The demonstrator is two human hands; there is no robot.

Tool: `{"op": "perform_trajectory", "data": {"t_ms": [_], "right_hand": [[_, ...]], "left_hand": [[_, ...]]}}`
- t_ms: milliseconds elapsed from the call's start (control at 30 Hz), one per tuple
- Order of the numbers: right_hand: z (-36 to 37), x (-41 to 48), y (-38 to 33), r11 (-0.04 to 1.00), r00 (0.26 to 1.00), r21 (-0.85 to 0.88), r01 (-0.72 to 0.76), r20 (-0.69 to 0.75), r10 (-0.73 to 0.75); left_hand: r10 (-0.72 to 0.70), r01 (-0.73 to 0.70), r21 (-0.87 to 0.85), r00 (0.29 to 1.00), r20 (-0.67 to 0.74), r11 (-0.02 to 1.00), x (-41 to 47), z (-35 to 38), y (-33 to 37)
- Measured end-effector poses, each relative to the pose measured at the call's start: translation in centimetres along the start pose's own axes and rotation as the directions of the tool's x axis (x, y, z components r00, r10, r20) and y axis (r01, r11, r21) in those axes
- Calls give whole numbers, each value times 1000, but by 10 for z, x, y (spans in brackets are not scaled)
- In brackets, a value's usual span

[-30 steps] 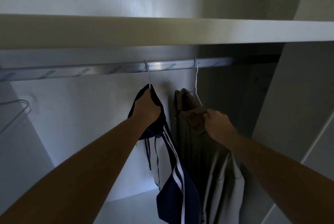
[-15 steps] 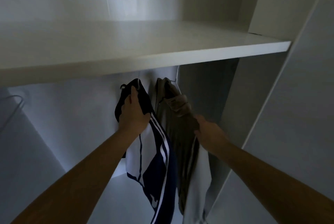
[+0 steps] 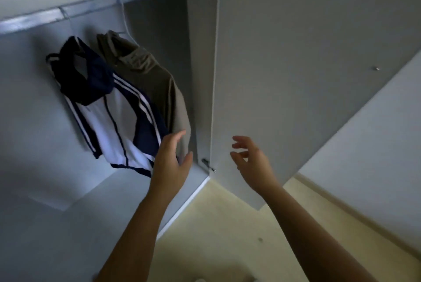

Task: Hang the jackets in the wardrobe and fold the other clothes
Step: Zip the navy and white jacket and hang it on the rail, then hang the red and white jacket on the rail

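Jackets hang side by side from the rail [image 3: 45, 17] inside the wardrobe [image 3: 29, 126], at 10 o'clock in the view: a navy-and-white jacket [image 3: 109, 120], with an olive jacket [image 3: 159, 81] against its 3 o'clock side. The left hand [image 3: 170, 163] is empty, fingers straight, at the olive jacket's lower hem; contact cannot be confirmed. The right hand [image 3: 250, 163] is empty, fingers loosely bent, before the open wardrobe door [image 3: 296, 53] at 1 o'clock. The hands are apart.
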State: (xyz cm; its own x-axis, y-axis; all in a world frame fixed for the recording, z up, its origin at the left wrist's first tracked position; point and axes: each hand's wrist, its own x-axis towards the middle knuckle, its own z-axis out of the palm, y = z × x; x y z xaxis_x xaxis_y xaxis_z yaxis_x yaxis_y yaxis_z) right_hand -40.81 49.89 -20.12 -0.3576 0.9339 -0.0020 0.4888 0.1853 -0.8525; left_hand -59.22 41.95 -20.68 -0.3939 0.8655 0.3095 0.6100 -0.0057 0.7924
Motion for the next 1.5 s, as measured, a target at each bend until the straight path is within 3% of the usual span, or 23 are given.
{"op": "perform_trajectory", "data": {"t_ms": [100,200,400,533,933,1300,1500], "right_hand": [[-39,-47,38,981,981,133,-138,-119,154],[-87,-95,72,937,926,285,-200,-259,276],[-210,-207,148,880,756,403,-253,-485,440],[-300,-291,196,870,621,394,-298,-612,490],[-455,-477,293,779,187,542,-315,-769,611],[-597,-551,414,685,-122,652,-324,-747,653],[-685,-592,471,609,-259,721,-330,-690,676]], "left_hand": [[-40,54,-84,986,165,995,-26,44,34],[55,-15,-119,938,343,993,-45,98,76],[314,-215,-239,777,545,947,-95,231,185],[441,-261,-360,616,652,896,-166,316,269],[654,-297,-589,218,724,752,-311,496,435],[673,-175,-683,-119,730,710,-386,706,569],[670,-162,-716,-262,695,679,-422,823,658]]}}
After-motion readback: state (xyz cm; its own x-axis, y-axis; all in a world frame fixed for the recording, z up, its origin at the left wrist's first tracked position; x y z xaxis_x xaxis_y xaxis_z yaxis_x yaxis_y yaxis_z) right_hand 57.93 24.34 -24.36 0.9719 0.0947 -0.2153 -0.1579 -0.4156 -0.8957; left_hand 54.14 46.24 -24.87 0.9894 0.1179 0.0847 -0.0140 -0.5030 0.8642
